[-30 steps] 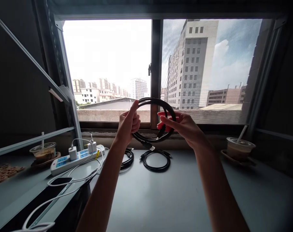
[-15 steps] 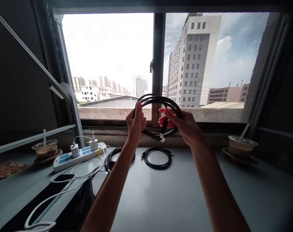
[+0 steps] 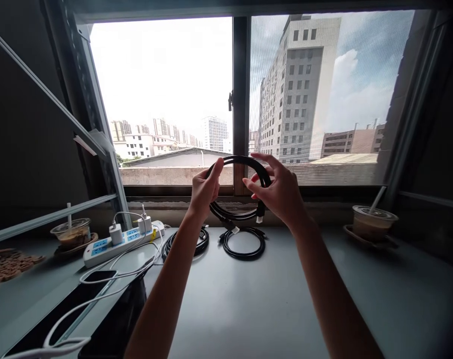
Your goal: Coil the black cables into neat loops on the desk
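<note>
A coiled black cable (image 3: 238, 215) is held up in the air before the window, with white-tipped plugs at its lower edge. My left hand (image 3: 206, 187) grips the coil's left side, thumb up. On the coil's right side, my right hand (image 3: 273, 184) touches it with thumb and fingers parted around the loops. Below, a smaller black cable coil (image 3: 245, 257) lies on the table, and another black coil (image 3: 202, 245) lies left of it, partly hidden by my left forearm.
A white power strip (image 3: 125, 239) with chargers and white cords (image 3: 67, 314) lies on the left, beside dark flat devices (image 3: 117, 319). Lidded cups stand at the left (image 3: 71, 234) and right (image 3: 374, 224) on coasters. The window frame (image 3: 241, 89) rises behind.
My right hand's fingers have opened and lifted off their wrapped hold. The plug has moved down to the coil's lower right, and a second white tip now shows at the bottom.
</note>
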Tool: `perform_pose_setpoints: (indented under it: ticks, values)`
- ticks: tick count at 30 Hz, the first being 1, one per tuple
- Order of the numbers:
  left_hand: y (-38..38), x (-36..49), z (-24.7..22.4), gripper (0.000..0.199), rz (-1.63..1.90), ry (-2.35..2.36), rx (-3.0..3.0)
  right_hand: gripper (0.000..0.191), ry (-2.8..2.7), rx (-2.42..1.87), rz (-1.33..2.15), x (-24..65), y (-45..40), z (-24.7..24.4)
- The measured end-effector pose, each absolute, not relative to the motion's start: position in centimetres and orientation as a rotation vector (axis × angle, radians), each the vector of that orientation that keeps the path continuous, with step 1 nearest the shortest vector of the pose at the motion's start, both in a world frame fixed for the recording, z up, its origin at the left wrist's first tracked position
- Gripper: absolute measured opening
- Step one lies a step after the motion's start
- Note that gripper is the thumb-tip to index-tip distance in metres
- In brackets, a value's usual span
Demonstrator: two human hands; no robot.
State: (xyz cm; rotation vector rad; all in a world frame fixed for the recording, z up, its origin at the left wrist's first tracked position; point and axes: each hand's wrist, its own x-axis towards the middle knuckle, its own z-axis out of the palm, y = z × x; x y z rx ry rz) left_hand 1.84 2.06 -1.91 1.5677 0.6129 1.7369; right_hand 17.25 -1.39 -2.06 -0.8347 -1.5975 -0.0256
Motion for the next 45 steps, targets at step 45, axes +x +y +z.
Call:
perform_pose_setpoints:
  ticks: [45]
  values:
    - [13.0, 3.1, -14.6, 0.031, 0.443, 1.869, 2.081, 0.025, -1.798, -1.995, 0.706, 20.2, 9.8, -12.8]
